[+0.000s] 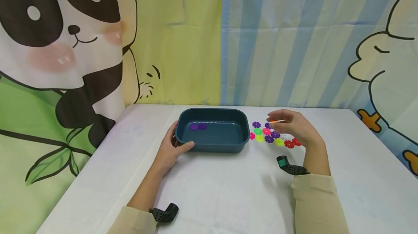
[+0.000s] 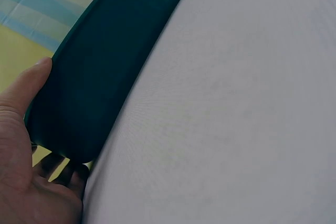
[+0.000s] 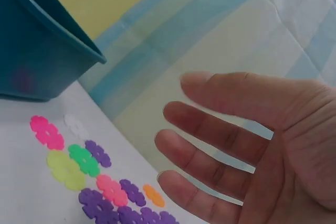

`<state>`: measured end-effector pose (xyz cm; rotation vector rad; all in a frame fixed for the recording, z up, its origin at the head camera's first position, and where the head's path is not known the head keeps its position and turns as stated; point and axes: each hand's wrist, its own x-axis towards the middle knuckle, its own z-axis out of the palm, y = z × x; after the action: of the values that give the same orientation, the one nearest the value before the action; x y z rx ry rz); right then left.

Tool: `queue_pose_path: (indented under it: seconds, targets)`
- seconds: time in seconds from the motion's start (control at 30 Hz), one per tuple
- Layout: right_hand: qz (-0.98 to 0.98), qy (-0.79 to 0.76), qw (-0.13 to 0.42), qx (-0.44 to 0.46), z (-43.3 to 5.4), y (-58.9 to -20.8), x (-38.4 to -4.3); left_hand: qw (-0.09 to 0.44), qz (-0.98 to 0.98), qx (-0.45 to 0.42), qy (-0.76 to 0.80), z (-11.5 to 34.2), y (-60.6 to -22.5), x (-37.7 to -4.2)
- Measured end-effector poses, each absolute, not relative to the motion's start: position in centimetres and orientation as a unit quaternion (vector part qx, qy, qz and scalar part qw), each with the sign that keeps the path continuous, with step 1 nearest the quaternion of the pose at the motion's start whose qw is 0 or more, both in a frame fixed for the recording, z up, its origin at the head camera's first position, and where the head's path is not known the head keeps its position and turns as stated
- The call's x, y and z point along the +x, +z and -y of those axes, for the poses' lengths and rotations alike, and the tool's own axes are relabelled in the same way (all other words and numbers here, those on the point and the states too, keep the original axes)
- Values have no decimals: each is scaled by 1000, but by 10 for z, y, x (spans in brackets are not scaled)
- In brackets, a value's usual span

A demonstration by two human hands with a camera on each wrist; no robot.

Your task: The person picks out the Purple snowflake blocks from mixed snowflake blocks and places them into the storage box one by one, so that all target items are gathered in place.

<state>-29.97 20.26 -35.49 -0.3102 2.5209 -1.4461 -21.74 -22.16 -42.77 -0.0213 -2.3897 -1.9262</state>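
Note:
A dark teal plastic tub (image 1: pixel 215 148) stands on the white-covered table, with two purple flower-shaped plastic pieces (image 1: pixel 194 127) lying inside it towards the left. My left hand (image 1: pixel 172 149) grips its left end, the thumb over the front edge and the other fingers around the side. In the left wrist view that hand (image 2: pixel 31 156) has its thumb along the tub's wall (image 2: pixel 100 72). To the right of the tub, my right hand (image 1: pixel 298 127) hovers over scattered flower pieces (image 1: pixel 269 139). Seen from the right wrist, its fingers (image 3: pixel 205 150) are loosely extended and hold nothing.
The loose pieces are purple, pink, green, yellow, red, white and orange, lying flat beside the tub's right end. A printed curtain (image 1: pixel 196 38) hangs behind the table (image 1: pixel 228 190). Each wrist wears a black camera mount (image 1: pixel 165 213).

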Motion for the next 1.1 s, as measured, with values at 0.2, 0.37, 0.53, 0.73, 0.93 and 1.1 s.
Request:
queue_pose_path:
  seconds: [0.2, 0.37, 0.53, 0.73, 0.93, 1.1]
  targets:
    - [-865, -470, 140, -104, -207, -369, -304, 36, 779, -5, -626, 222, -429, -218]
    - [-880, -438, 166, -76, -209, -378, -306, 36, 780, -4, -625, 221, -429, -217]
    - [-904, -384, 178, -63, -208, -382, -307, 36, 779, -3, -625, 221, -428, -217]
    - [-920, -343, 178, -61, -204, -381, -307, 37, 780, -4, -625, 221, -427, -217]
    - [-927, -331, 169, -55, -197, -384, -308, 39, 781, -4, -624, 221, -427, -217]
    - [-932, -320, 158, -55, -194, -388, -309, 39, 778, -5, -627, 221, -427, -218]
